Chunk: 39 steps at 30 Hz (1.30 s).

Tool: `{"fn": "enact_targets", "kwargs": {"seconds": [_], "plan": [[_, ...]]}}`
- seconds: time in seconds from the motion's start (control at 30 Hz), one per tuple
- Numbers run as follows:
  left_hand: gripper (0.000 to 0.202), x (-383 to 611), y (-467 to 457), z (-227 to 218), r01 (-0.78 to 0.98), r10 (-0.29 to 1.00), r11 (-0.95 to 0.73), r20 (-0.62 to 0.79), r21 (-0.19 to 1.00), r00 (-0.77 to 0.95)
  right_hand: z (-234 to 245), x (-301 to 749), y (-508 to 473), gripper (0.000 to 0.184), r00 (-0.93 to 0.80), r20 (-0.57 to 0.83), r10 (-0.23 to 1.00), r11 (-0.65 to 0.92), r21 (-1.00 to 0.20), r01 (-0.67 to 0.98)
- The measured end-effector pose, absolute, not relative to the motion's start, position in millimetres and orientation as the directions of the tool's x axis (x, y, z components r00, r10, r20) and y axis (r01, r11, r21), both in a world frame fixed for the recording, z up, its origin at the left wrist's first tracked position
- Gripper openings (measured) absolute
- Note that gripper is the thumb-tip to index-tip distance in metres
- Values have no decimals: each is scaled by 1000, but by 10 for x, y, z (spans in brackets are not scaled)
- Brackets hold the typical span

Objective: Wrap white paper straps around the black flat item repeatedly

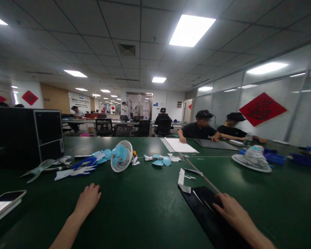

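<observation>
My left hand [89, 197] rests on the green tabletop [142, 204], fingers curled in and nothing visible in them. At the right, my right hand [230, 209] grips a black flat folder-like case [197, 207], thumb on the near side and fingers over its grey edge. This long, thin grey edge [199, 173] runs away from the hand towards the far side of the table. A white angular piece [181, 178] shows at the case's far end. Forward of my left hand lie white-and-blue gloves [79, 169] and a small fan head [121, 155] with light-blue blades in a white guard.
A phone [5, 204] lies at the left, a black computer case [28, 135] behind it. Loose blue fan blades [162, 160] lie mid-table. A white fan part [252, 159] and blue trays [274, 157] stand right. Across the table, a co-worker's hand [182, 137] touches white sheets [184, 146].
</observation>
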<state>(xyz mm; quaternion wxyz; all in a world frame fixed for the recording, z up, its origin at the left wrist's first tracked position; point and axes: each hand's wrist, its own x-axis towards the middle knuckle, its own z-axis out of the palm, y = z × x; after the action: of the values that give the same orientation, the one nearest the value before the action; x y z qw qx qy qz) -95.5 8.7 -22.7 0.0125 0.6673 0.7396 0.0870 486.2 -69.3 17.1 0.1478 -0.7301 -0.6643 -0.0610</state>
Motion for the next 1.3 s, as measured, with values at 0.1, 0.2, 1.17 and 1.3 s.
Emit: {"fn": "enact_targets", "kwargs": {"seconds": [0.1, 0.2, 1.17, 1.3], "plan": [[46, -973, 109, -245, 984, 989, 103, 86, 147, -117, 173, 4916, -757, 22, 141, 267, 953, -99, -165, 981], [46, -968, 107, -241, 986, 991, 94, 86, 139, -106, 181, 4911, -782, 18, 180, 237, 955, -136, -189, 973], [60, -269, -193, 10, 755, 944, -322, 137, 570, 300, 222, 2392, -378, 19, -604, 230, 763, 646, -321, 693], [75, -147, -269, -2, 693, 902, -377, 72, 615, 426, 193, 2568, -284, 29, -535, 356, 766, 641, -381, 666]]}}
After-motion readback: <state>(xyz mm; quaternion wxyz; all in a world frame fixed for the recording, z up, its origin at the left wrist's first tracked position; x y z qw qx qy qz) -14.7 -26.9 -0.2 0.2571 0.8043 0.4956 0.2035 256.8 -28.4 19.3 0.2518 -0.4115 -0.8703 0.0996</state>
